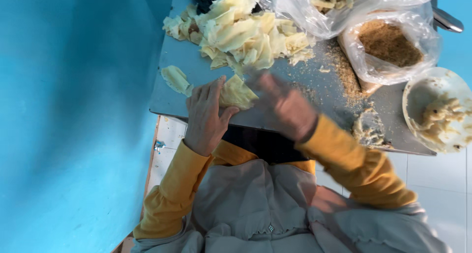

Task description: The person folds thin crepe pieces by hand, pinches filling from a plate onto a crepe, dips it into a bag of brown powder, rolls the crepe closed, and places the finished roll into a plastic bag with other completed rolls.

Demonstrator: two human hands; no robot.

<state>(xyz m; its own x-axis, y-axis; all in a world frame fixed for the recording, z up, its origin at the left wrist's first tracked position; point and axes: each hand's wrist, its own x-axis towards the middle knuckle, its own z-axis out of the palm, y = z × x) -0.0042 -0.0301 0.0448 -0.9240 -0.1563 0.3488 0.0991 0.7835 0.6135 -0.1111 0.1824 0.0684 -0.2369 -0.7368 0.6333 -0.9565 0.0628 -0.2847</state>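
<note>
Your left hand (206, 116) lay flat and open on the metal table (167, 93), its fingers pressing the near-left edge of a pale yellow wrapper (237, 92). The wrapper sat between your two hands, its long axis running roughly left to right, touching the left hand. Your right hand (287, 107) hovered just right of it, blurred; whether it was open or closed could not be told. A heap of wrappers (241, 31) lay beyond. To the right stood a clear bag of brown crumbs (391, 44) and a white bowl (415, 93).
</note>
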